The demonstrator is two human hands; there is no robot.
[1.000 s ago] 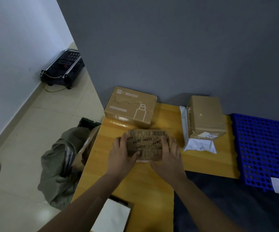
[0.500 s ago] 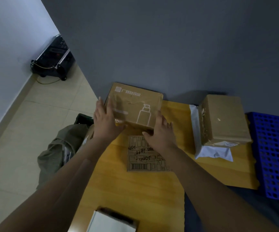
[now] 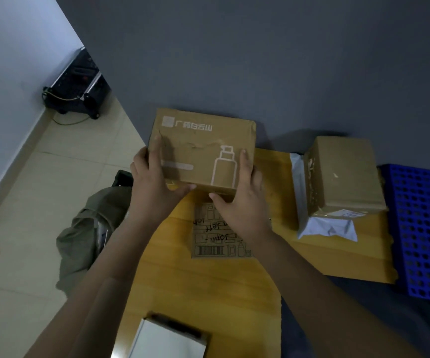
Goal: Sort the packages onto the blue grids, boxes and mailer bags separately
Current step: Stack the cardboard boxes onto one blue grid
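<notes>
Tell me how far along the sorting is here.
Barely begun: the visible part of the blue grid holds no package. In hand: left hand and right hand grip the bottle-print box. Left: flat printed box, plain box atop white mailer bag.

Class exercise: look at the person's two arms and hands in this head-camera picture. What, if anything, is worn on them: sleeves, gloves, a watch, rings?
Nothing is worn that shows. The left hand and the right hand are bare, without gloves, and no ring can be made out in the dim light. Both forearms are bare to the picture's lower edge: no sleeve, watch or wristband shows.
</notes>
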